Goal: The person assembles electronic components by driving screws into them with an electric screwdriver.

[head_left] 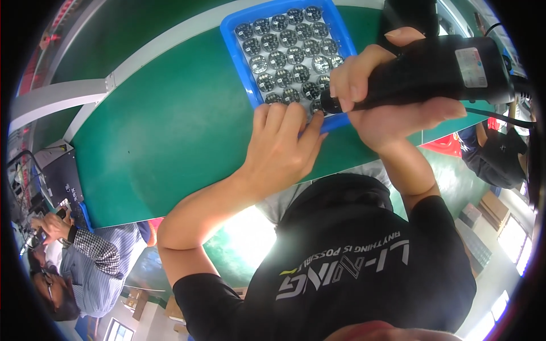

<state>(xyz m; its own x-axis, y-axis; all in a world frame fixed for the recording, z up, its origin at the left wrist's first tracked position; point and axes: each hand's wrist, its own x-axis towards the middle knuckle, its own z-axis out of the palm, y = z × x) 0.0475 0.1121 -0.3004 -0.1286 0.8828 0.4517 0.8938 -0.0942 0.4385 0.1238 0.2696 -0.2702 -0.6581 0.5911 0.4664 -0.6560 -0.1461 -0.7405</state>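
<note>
R hand (398, 108) clamping black electric screwdriver (438, 71) mid-body (rigid, seems hefty) | L hand (281, 148) fingers together, we're steadying blue tray (239, 62) rim just below tip.

- Tray (236, 54) lies on worktop (170, 131), discs (290, 54) in rows inside.
- Left hand (281, 150) at tray's near edge.
- Right hand (387, 96), holding tool (438, 71), right of left hand.
</note>
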